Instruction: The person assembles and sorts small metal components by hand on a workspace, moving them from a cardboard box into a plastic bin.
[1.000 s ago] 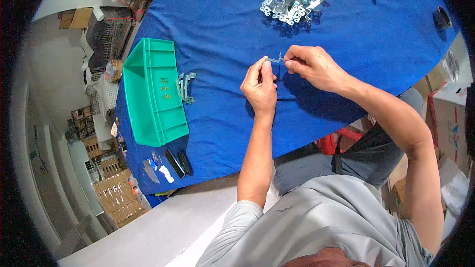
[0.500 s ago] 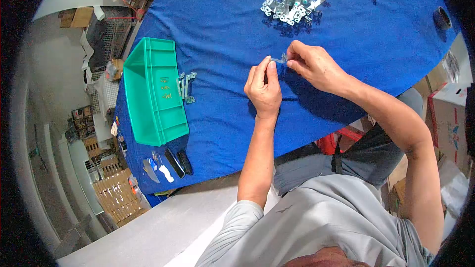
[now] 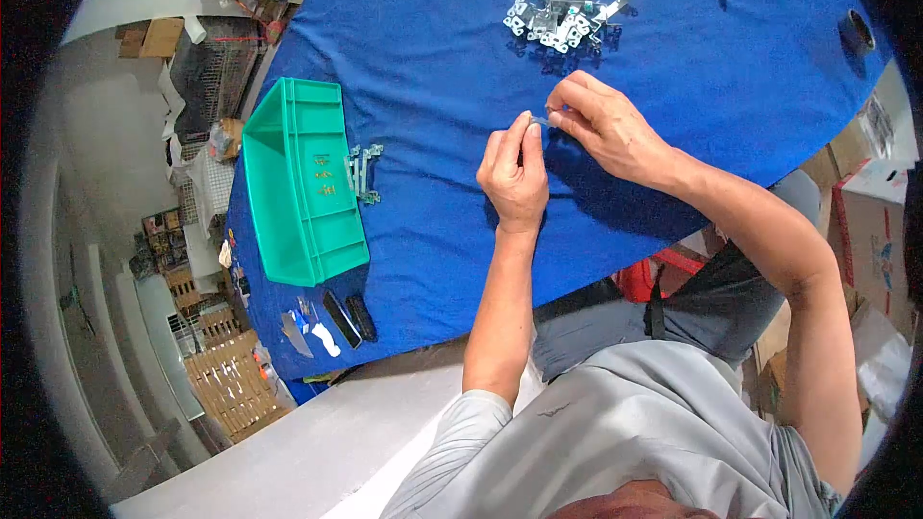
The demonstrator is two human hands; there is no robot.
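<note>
My left hand (image 3: 514, 178) and my right hand (image 3: 598, 125) meet over the blue cloth (image 3: 433, 67), pinching one small metal bracket (image 3: 540, 119) between their fingertips. Most of the bracket is hidden by the fingers. A heap of several similar metal brackets (image 3: 567, 14) lies beyond my hands near the far edge. A few assembled brackets (image 3: 360, 173) lie next to the green bin (image 3: 300, 183) at the left.
Dark flat tools and a small blade (image 3: 327, 322) lie at the near left corner of the cloth. A dark round object (image 3: 858, 31) sits at the right edge. Cardboard boxes (image 3: 865, 221) stand on the floor to the right, pallets and clutter to the left.
Both hands have drawn closer together around the bracket, and less of it shows between the fingers. Everything else on the cloth is unchanged.
</note>
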